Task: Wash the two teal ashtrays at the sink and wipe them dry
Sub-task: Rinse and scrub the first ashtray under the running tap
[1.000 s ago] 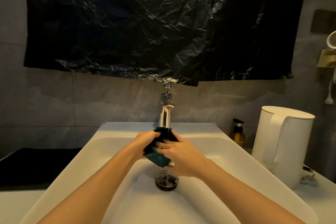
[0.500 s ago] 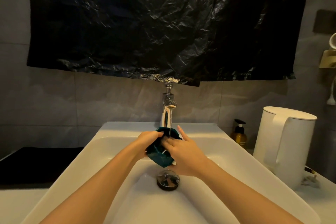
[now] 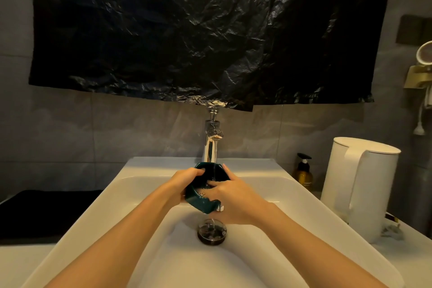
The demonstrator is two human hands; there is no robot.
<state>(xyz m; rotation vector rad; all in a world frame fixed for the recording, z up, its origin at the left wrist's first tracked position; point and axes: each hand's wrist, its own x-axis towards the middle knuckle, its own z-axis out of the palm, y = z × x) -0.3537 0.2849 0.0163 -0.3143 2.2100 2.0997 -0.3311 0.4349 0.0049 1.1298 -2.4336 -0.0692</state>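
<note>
White ceramic sink (image 3: 145,184), centre frame; chrome tap (image 3: 208,153) running. Glossy teal ashtray (image 3: 198,202): left hand (image 3: 184,179) grips rim, right hand (image 3: 236,196) rubs inside, fingers flat. Risk: wet glaze slipping, chipping on impact.

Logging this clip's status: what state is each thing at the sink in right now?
Teal notched ashtray: tilted under the stream, wet.
Chrome tap: running.
Left hand: grips the ashtray's rim.
Right hand: fingers inside the bowl, thumb on rim.
Round drain stopper: water falling on it.
White kettle: lid closed.
</note>
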